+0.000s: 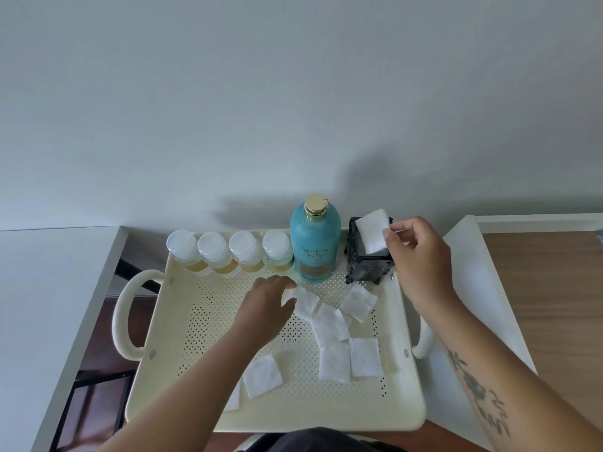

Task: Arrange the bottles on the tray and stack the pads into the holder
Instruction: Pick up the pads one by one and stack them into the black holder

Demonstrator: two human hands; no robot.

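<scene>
Far left of our fingers: four small clear bottles with pale caps and yellowish liquid, upright in a row along the tray's back wall. Bottles look placed.

Our left hand lies palm down on the perforated floor. Fingertips rest on the near corner of one loose pad; they seem curled onto its edge, but we cannot tell whether it is truly pinched or only touched.

Just right of those fingertips and toward us, the loose pads lie scattered flat: thin white squares, soft-looking, some overlapping, two side by side nearer us, one more close under our left forearm. Being square, they have no long axis to speak of.

Beyond the left fingertips: tall teal bottle, gold cap, upright beside the small row.

Right of it, the black holder, open at the top. One white pad stands tilted in its mouth, partly out.

Our right hand holds that pad's right edge, thumb and forefinger closed on it. The holder's opening sits directly left of and below these fingers, so we judge the next motion to be pressing the pad down. The left hand is nearer the loose pads; the right is nearer the holder.
</scene>
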